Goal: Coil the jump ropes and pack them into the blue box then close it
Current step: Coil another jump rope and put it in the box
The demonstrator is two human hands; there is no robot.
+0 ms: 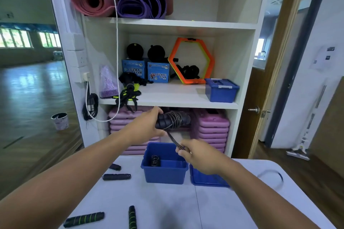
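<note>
My left hand (pixel 150 122) grips the black handles of a jump rope (pixel 175 120), held up above the table with cord wound around them. My right hand (pixel 197 156) pinches the loose end of that cord just below and to the right. Under both hands stands the open blue box (pixel 164 172), with one coiled rope (pixel 155 161) inside. Its blue lid (pixel 206 179) lies flat on the table to the right of it. Black handles (pixel 116 176) lie left of the box. Two black handles with green stripes (pixel 83 219) (pixel 132 217) lie near the table's front edge.
A white shelf unit (pixel 167 104) stands behind the table, holding rolled mats, boxes, an orange hexagon ring and a second blue box (pixel 221 90). Pink steppers are stacked on the lowest shelf. A loop of rope (pixel 270 177) lies blurred at the table's right.
</note>
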